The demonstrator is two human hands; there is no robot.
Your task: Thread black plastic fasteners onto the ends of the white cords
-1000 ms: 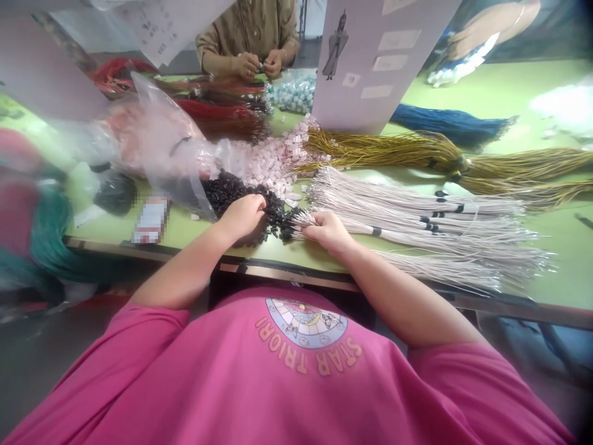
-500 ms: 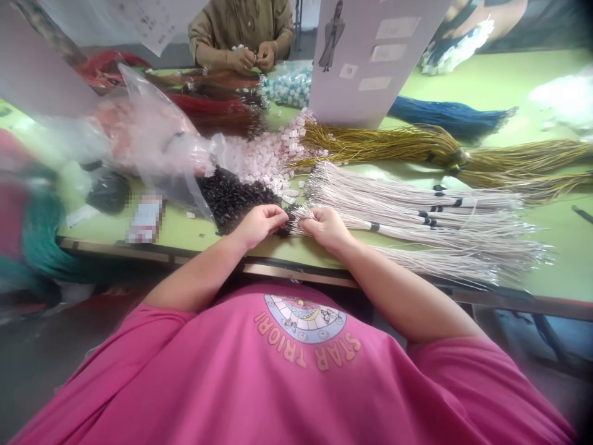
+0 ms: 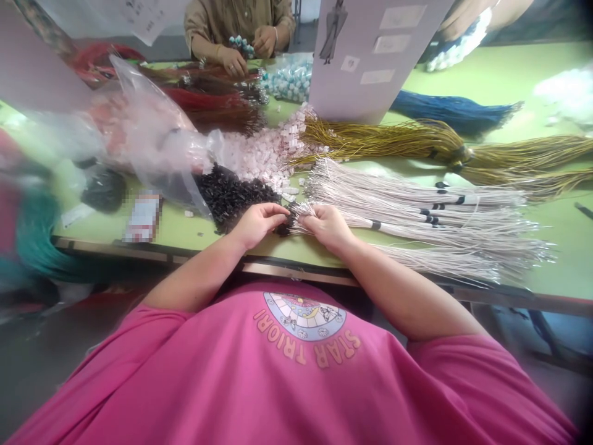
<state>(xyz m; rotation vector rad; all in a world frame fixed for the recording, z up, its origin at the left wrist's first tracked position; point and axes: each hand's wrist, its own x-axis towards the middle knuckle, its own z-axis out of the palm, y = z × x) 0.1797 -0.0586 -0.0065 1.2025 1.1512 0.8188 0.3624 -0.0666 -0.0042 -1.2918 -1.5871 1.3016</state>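
My left hand (image 3: 260, 224) is closed in a pinch at the edge of a small dark cluster, its fingertips on a black connector housing (image 3: 290, 212) too small to see in detail. Facing it, my right hand (image 3: 330, 227) grips a bunch of white wires near their bare metal tips. These white wires (image 3: 393, 224) run off to the right across the table in several bundles, some bound with black tape. Just behind my left hand lies a heap of black connector housings (image 3: 234, 196). Pale pink housings (image 3: 266, 154) are piled beyond it.
Yellow wires (image 3: 393, 139) and blue wires (image 3: 454, 114) lie behind the white ones. A clear plastic bag (image 3: 152, 117) slumps at the left near a blurred-out box (image 3: 142, 216). Across the green table, a co-worker's hands (image 3: 234, 60) handle blue-and-white pieces beside an upright panel (image 3: 356, 68).
My hands stay nearly in place, fingertips shifting only slightly. The co-worker's hands, together before, have moved apart, one lower toward the dark wires. The view has shifted a little.
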